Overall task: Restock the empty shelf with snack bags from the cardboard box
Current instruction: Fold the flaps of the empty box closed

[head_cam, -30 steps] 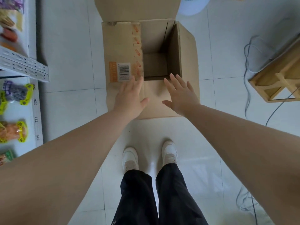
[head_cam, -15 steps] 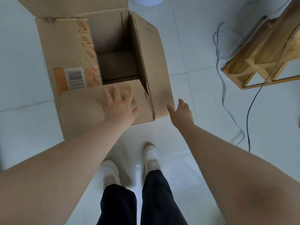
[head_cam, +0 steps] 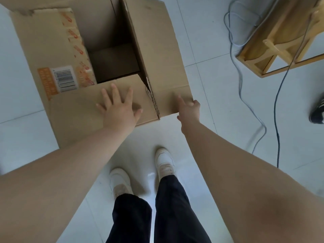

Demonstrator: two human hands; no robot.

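Brown cardboard box [head_cam: 157, 50], seemingly empty (likely light, flaps floppy; better lifted by its walls). Left hand [head_cam: 119, 109] flat on near flap [head_cam: 78, 109], fingers [head_cam: 114, 90] apart; right hand [head_cam: 189, 110] at flap corner, grip unclear.

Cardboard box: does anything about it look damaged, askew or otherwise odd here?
Yes. The cardboard box is torn at its near right corner, where the near flap meets the right flap, baring the corrugated edge. The left flap has a ragged far edge. What shows of its inside is bare.
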